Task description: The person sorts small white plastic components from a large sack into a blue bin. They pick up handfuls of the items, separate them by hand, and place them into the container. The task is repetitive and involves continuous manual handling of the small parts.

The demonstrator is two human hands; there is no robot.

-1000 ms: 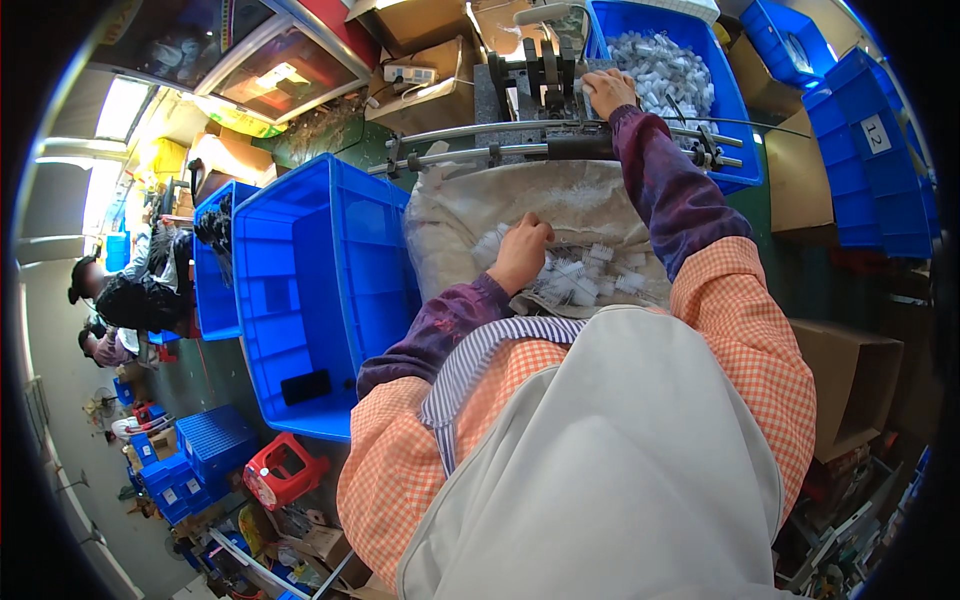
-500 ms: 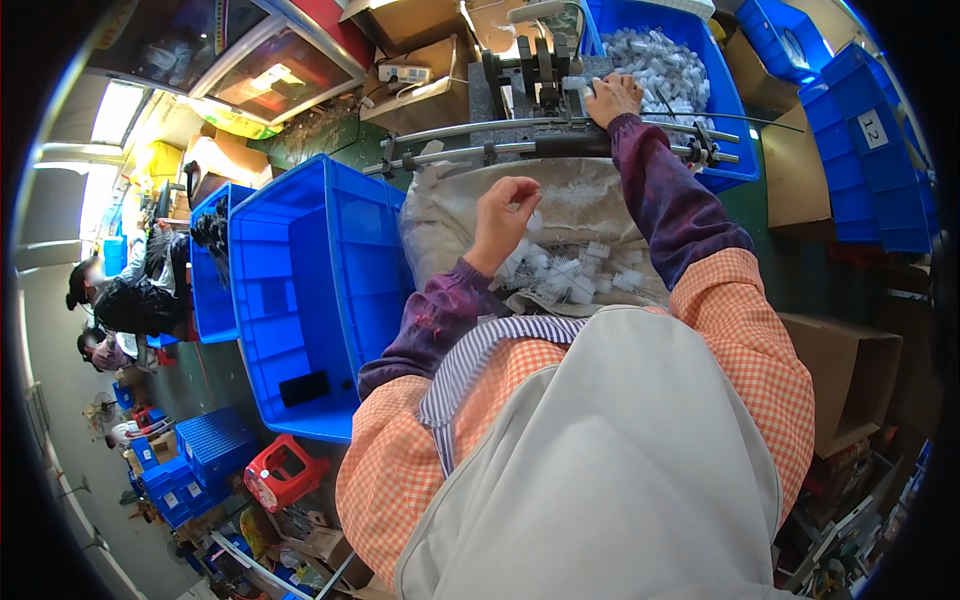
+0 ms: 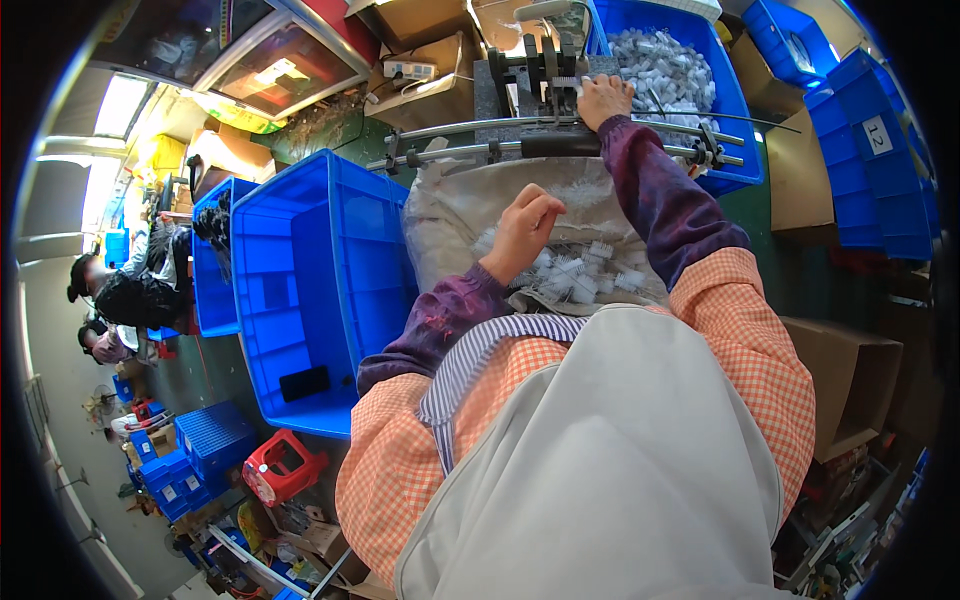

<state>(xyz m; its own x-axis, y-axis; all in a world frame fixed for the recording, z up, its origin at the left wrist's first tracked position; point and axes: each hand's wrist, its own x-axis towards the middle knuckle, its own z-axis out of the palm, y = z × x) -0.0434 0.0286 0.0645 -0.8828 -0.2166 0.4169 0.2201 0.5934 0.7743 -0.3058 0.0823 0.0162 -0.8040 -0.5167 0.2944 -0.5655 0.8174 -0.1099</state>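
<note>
My right hand reaches far forward to a dark metal machine. Its fingers are bent closed around the end of what looks like a small white bristle brush at the machine's block. Closer to me, my left hand hovers over a cloth with its fingers curled together; anything inside them is hidden. Several small translucent white brushes lie heaped on that cloth, just right of my left wrist. A blue bin full of similar small white pieces stands right of the machine.
Metal rails cross in front of the machine. A large blue crate with a dark flat object inside stands at left. Blue crates and a cardboard box are at right. A red stool sits lower left; people are farther off.
My left hand has moved slightly right and its fingers have curled more. My right hand has shifted a little left at the machine.
</note>
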